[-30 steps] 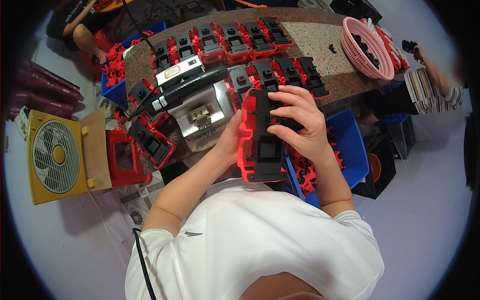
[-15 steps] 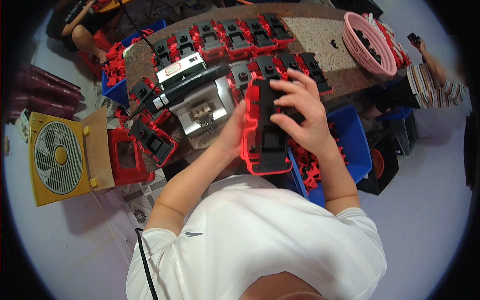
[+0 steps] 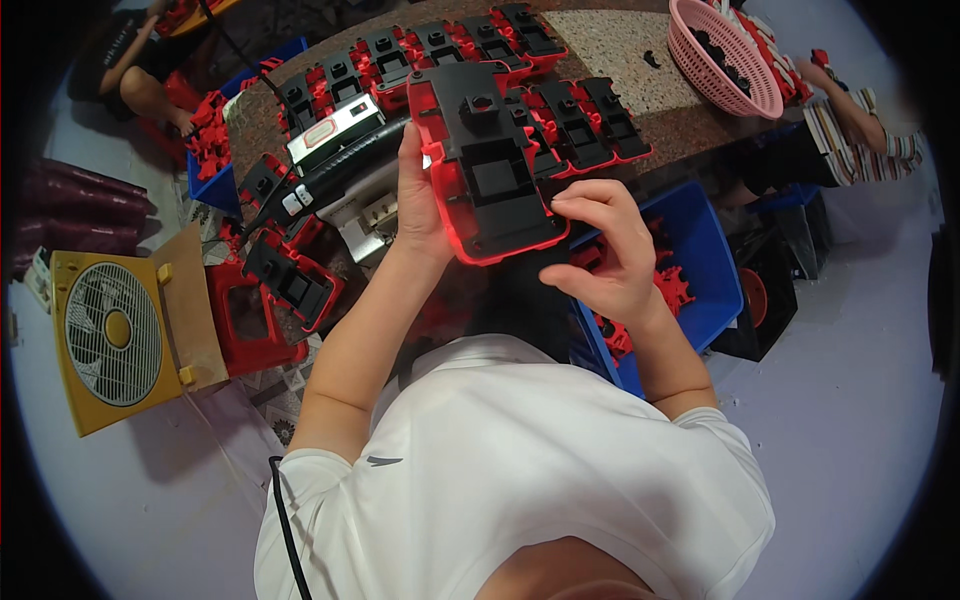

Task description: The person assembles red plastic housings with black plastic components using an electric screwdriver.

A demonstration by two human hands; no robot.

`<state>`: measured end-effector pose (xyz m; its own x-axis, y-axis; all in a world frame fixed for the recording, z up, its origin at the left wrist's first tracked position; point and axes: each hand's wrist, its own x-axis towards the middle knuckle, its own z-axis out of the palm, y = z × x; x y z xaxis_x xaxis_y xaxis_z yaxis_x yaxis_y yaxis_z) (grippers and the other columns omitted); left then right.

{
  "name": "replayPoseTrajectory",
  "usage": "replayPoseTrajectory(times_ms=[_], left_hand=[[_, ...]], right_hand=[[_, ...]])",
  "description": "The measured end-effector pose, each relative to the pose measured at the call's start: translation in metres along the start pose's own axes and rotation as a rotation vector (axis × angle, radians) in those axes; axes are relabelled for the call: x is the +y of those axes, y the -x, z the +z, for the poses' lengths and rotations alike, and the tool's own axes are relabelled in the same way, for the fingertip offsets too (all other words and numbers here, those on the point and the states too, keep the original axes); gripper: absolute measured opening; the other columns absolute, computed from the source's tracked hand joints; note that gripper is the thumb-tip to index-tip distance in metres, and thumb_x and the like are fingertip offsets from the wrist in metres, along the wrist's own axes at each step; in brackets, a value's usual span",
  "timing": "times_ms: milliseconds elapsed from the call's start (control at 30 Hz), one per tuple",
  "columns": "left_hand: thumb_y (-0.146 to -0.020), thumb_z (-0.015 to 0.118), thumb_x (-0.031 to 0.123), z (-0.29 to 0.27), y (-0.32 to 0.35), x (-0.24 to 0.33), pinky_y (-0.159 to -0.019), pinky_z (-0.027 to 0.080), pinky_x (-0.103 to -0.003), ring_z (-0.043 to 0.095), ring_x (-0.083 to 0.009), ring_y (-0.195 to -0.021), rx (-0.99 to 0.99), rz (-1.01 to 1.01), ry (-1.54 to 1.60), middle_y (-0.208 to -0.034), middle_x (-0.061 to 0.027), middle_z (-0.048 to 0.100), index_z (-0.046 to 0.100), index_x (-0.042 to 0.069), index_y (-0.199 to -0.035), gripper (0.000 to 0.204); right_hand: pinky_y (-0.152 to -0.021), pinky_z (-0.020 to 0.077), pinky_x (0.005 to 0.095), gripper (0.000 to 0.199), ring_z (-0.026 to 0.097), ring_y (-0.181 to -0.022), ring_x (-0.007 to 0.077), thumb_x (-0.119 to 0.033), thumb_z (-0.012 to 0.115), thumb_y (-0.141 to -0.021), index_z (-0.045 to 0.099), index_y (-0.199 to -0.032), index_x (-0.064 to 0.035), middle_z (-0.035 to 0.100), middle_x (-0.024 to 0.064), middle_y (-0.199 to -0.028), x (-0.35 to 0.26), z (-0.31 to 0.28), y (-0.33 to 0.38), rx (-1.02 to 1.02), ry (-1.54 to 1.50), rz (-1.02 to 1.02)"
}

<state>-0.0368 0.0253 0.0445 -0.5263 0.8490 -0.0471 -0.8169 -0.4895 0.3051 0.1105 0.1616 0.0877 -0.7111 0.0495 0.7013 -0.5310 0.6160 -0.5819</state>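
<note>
My left hand (image 3: 424,208) is closed on the left side of a black and red plastic housing (image 3: 490,180), held up and tilted over the table's near edge. The housing has a black top with a square recess and a small raised knob, inside a red frame. My right hand (image 3: 615,255) is off its lower right corner, thumb and fingers apart in a loose curve. Its fingertips come close to the red rim; contact cannot be made out. Behind the held piece, similar housings (image 3: 385,55) stand in rows on the stone table (image 3: 610,50).
A metal fixture (image 3: 365,215), a black cylindrical tool (image 3: 340,165) and a white box (image 3: 335,130) lie left of my hands. A blue bin (image 3: 715,270) holds red parts. A pink basket (image 3: 690,60), yellow fan (image 3: 115,330) and red stool (image 3: 275,345) surround the table. Two people are nearby.
The housing has swung up and left, its black top now facing me more. My right hand has come off its top and moved down and right.
</note>
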Motion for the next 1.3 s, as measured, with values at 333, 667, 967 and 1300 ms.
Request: replayPoseTrajectory(times_ms=[333,667,967,1300], left_hand=[[-0.087,0.051,0.068,-0.005,-0.007,-0.01,-0.098,0.049,-0.049,0.059,-0.0304,-0.114,0.01,0.013,-0.042,-0.126,-0.0151,0.059,0.049,0.007,-0.135,0.077],[-0.089,0.049,0.067,0.009,-0.012,-0.019,-0.094,0.053,-0.042,0.063,-0.025,-0.109,0.1,0.054,-0.113,-0.122,-0.0121,0.063,0.052,0.009,-0.132,0.073],[-0.091,0.049,0.062,0.007,-0.012,-0.022,-0.091,0.054,-0.041,0.064,-0.0239,-0.105,0.072,0.065,-0.148,-0.12,-0.0118,0.063,0.053,0.009,-0.131,0.067],[-0.089,0.044,0.069,0.016,-0.01,0.001,-0.097,0.049,-0.043,0.06,-0.0269,-0.111,-0.052,0.141,-0.21,-0.126,-0.0116,0.06,0.049,0.008,-0.135,0.077]], right_hand=[[-0.066,0.0488,0.0329,0.04,0.06,-0.077,0.0262,-0.01,0.085,-0.065,0.063,-0.097,0.0013,0.062,0.0114,-0.087,0.009,-0.005,-0.005,-0.069,0.065,-0.115],[-0.105,0.0379,0.0463,0.06,0.044,-0.129,0.0396,-0.048,0.075,-0.076,0.065,-0.118,-0.0059,0.05,0.0214,-0.136,-0.001,0.003,-0.014,-0.119,0.393,-0.218],[-0.102,0.0379,0.0443,0.037,0.043,-0.132,0.0394,-0.029,0.075,-0.08,0.069,-0.108,-0.0053,0.063,0.0145,-0.125,-0.003,0.011,-0.01,-0.147,0.379,-0.229],[-0.056,0.0398,0.0209,0.037,0.049,-0.062,0.0054,-0.035,0.046,-0.103,0.054,-0.083,-0.004,0.051,-0.001,-0.067,0.015,-0.002,0.013,-0.041,-0.555,0.695]])
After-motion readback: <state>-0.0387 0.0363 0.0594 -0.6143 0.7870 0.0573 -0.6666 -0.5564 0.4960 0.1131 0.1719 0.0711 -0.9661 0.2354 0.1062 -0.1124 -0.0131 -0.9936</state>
